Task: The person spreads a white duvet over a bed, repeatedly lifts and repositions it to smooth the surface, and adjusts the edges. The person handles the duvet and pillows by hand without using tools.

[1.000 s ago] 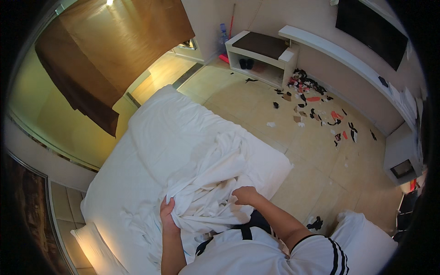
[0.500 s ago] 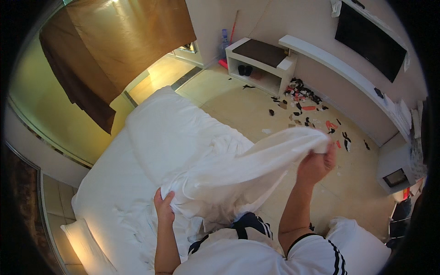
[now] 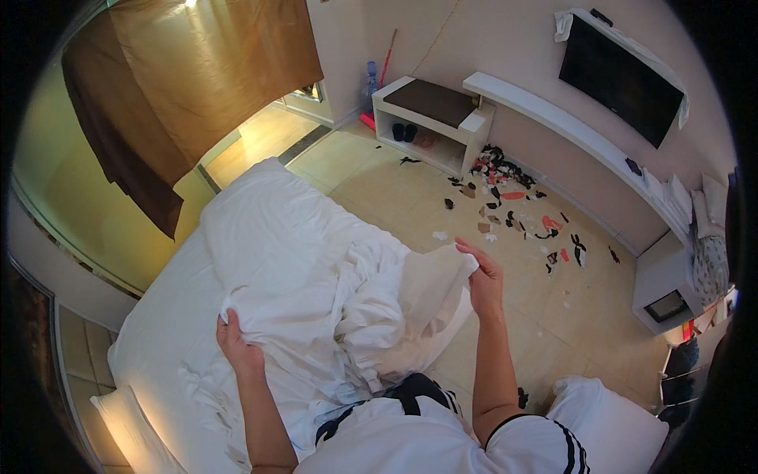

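Observation:
A white bed sheet (image 3: 296, 304) is stretched between my two hands, smooth near the left and bunched in thick folds at the middle. My left hand (image 3: 239, 344) pinches one edge of it above the bed. At the other end, my right hand (image 3: 484, 276) grips a corner, held out past the bed's side over the floor; the cloth there looks thin and see-through. Beneath lies the bed (image 3: 154, 316), covered in white bedding with more crumpled folds near my body. Where the sheet ends and the other bedding begins, I cannot tell.
Black, red and tan scraps (image 3: 505, 178) litter the tiled floor on the right. Beyond them stand a low shelf (image 3: 434, 103) with shoes and a long white ledge (image 3: 568, 118). A pillow (image 3: 134, 430) lies at lower left; a white bundle (image 3: 608, 426) sits at lower right.
My right hand has come down and to the left with its corner, and the raised, billowing sheet has dropped. My left hand has moved left, drawing its edge along.

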Available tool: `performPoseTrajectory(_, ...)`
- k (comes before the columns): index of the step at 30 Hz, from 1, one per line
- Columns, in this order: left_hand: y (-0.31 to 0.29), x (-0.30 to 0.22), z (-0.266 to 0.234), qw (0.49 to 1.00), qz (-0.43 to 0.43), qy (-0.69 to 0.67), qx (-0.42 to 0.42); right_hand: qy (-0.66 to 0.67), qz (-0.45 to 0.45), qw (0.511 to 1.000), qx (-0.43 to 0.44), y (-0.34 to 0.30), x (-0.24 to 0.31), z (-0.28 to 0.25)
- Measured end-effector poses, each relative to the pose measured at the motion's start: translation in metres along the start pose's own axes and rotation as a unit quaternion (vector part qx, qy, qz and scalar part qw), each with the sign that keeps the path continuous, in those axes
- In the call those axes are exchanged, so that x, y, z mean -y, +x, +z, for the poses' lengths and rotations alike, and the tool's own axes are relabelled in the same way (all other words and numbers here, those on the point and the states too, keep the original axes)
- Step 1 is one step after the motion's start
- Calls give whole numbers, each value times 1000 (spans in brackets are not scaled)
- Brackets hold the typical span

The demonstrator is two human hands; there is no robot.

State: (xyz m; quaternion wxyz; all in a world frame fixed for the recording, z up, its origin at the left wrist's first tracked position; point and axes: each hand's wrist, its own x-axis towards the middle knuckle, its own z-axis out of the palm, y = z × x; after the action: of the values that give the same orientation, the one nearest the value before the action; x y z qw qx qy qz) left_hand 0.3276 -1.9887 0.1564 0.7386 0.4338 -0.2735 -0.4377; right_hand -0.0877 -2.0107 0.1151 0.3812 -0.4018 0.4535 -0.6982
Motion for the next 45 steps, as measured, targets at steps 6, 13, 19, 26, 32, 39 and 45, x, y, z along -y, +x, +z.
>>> performPoseTrajectory(6,-23,42,55,923,-330,-100,172,86,15,890,447,-32,32,105)
performPoseTrajectory(13,-57,99,35,659,-334,416,530,-146,-25,634,759,-148,-19,161)
performPoseTrajectory(19,-75,101,8,852,-436,165,237,32,203,895,395,-166,-73,76)
performPoseTrajectory(26,-89,92,27,858,-432,120,249,250,750,590,-167,-160,-163,-5)
performPoseTrajectory(32,-80,98,33,881,-374,216,195,363,447,783,-235,-59,-158,-21)
performPoseTrajectory(39,-50,51,60,984,-146,97,-21,148,154,974,-76,57,-1,25)
performPoseTrajectory(45,-58,52,82,990,-38,131,-23,135,307,914,229,-20,-17,118)
